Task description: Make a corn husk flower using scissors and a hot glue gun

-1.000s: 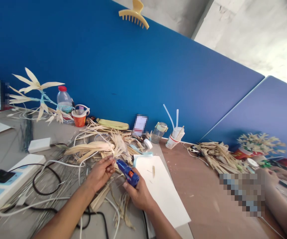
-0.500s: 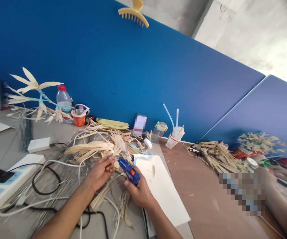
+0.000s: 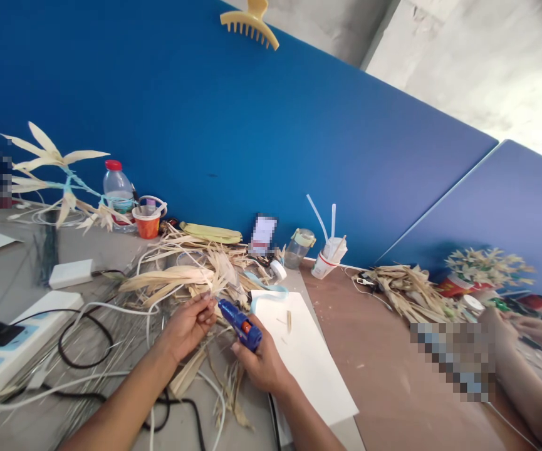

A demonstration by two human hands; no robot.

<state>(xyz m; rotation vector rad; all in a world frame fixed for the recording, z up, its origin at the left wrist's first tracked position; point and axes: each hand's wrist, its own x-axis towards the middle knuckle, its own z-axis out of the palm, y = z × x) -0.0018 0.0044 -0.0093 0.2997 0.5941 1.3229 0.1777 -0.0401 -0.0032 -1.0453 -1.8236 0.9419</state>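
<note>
My right hand (image 3: 260,363) is wrapped round a blue hot glue gun (image 3: 240,324), whose nozzle points left. Just off that nozzle, my left hand (image 3: 190,326) has its thumb and fingers pinched together. What lies between those fingertips is too small to make out against the pale husks behind. Dry corn husks (image 3: 167,279) are heaped beyond both hands, and a loose husk strip (image 3: 187,374) lies below them. A white sheet of paper (image 3: 306,363) with husk scraps on it is right of the glue gun.
A power strip (image 3: 21,335) and looped cables lie at left among thin wires. Behind stand a husk flower stem (image 3: 66,178), a plastic bottle (image 3: 118,188), a red cup (image 3: 147,222), a jar (image 3: 299,247) and a white cup (image 3: 324,264). A co-worker's hands (image 3: 529,338) are at far right.
The view has shifted slightly, so the background things sit a little further left. The glue gun's nozzle is a bit closer to my left fingertips. Both hands keep their grip.
</note>
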